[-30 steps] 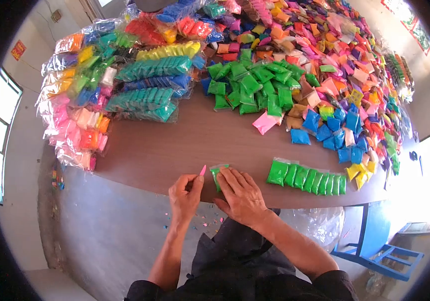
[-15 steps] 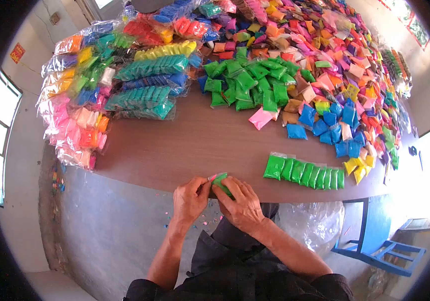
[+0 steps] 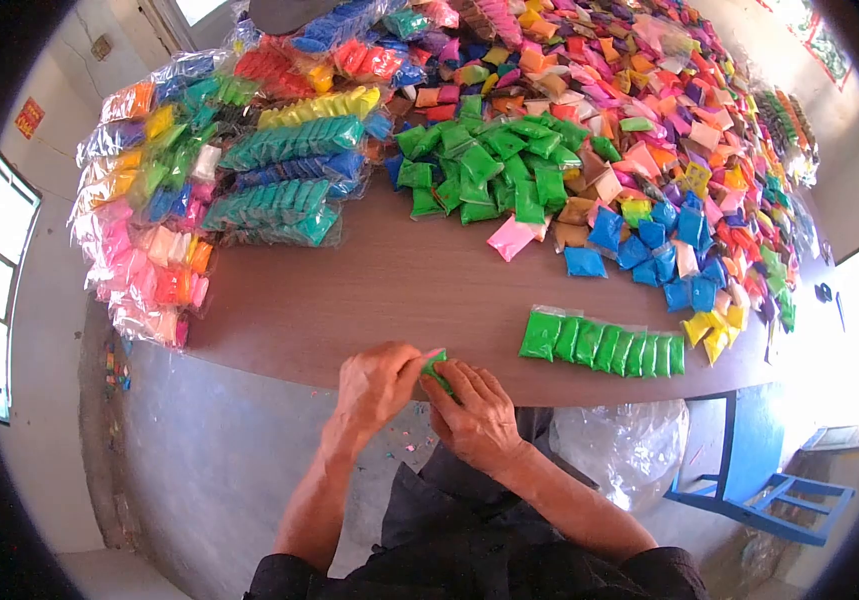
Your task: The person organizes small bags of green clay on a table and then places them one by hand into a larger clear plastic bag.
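Over the table's front edge, both hands are closed on one small green packet (image 3: 436,370). My right hand (image 3: 476,412) wraps its fingers round the packet from the right and covers most of it. My left hand (image 3: 377,385) pinches at the packet's upper left edge, where a small pinkish bit shows; its fingertips are partly hidden. To the right, a row of similar green packets (image 3: 604,345) lies side by side, overlapping, on the brown table (image 3: 369,290).
Loose green packets (image 3: 489,165) are heaped at the table's back middle. A large pile of mixed-colour packets (image 3: 669,130) spreads along the right. Bagged stacks (image 3: 289,145) fill the left. Blue packets (image 3: 649,250) lie at the right, and a blue chair (image 3: 749,470) stands beyond the front edge.
My left hand has turned at the wrist, its back rolling up while it stays at the packet. My right hand keeps its grip nearly in place. The view has shifted slightly.
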Tool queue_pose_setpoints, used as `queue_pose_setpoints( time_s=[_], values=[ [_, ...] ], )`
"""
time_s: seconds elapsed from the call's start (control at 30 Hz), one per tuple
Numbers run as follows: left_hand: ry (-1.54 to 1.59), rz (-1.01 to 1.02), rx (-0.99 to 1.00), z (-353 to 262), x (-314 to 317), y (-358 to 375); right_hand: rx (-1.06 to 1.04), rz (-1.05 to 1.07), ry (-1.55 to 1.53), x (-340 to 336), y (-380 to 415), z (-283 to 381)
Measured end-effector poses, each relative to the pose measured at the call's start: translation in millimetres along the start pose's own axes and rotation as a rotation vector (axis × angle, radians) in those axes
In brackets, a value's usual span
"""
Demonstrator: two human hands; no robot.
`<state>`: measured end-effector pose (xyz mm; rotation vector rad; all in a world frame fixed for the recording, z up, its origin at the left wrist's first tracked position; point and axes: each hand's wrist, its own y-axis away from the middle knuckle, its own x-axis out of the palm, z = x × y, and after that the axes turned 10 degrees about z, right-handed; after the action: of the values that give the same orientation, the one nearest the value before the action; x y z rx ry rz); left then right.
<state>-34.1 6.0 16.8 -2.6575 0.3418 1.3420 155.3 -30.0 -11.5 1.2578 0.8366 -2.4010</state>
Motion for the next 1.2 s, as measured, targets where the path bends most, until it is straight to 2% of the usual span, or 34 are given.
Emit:
queue_pose_setpoints(
  time_s=[0.17, 0.27, 0.37, 0.57, 0.87, 0.97, 1.2],
  values=[
    [-0.113, 0.064, 0.036, 9, 5, -18, -0.013, -0.031, -0.006, 3, 4, -2],
    [-0.060, 0.025, 0.053, 17, 2, -21, -0.008, -0.027, -0.008, 2, 3, -1],
    [0.052, 0.061, -0.073, 0, -6, -14, 0.006, -0.025, -0.014, 3, 5, -1],
    [-0.095, 0.050, 0.044, 10, 8, -20, 0.010, -0.025, -0.022, 7, 6, 0],
    [0.071, 0.014, -0.041, -2, 1, 5, 0.032, 0.006, -0.042, 3, 9, 1],
    [-0.020, -0.062, -0.055, 17, 0, 7, 0.043, 0.021, -0.047, 4, 10, 3],
    [0.184, -0.117, -0.068, -2, 9, 32, 0.040, -0.042, -0.055, 14, 15, -5]
  ],
)
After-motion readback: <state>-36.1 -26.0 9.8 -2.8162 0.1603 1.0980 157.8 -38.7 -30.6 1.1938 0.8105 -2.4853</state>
